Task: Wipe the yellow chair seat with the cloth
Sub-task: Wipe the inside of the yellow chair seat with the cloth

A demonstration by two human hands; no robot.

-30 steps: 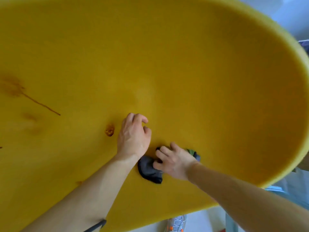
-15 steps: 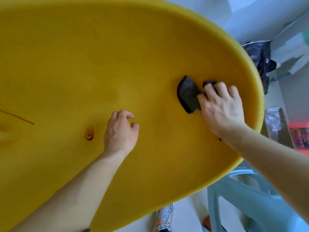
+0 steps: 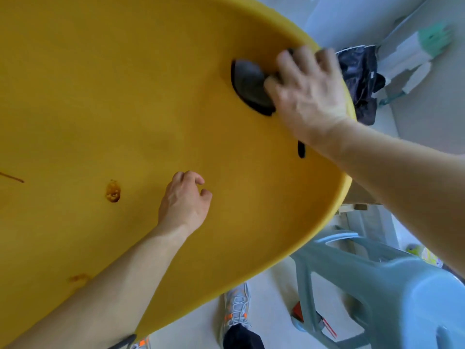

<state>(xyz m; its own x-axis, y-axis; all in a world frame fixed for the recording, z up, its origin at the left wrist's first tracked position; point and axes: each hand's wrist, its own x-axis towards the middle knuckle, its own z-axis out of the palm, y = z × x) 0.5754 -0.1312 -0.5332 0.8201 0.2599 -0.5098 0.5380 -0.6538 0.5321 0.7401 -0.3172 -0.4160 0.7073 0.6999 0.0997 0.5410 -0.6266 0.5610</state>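
Near the far right rim of the yellow chair seat (image 3: pixel 125 96), the right hand (image 3: pixel 309 94) lies on top of the dark grey cloth (image 3: pixel 249 84), fingers spread and fairly straight, pressing it flat against the plastic. The hand is smeared by motion blur, so exactly how the thumb sits on the fabric is hard to tell. Most of the cloth bulges out to the left of the hand, and a thin dark sliver shows below the wrist. Closer to the middle of the seat and well apart from the cloth, the left hand (image 3: pixel 185 200) rests on the surface with its fingers curled under, holding nothing. Left of it sits an orange-brown spot (image 3: pixel 112 191), further left a thin brown streak (image 3: pixel 12 177), and a fainter brown smear (image 3: pixel 78 277) lies beside the left forearm. Beyond the rim hangs a dark bag (image 3: pixel 359 74). Below the seat edge stand a grey-blue plastic chair (image 3: pixel 377 280) and a grey shoe (image 3: pixel 236 308) on the pale floor (image 3: pixel 271 311).
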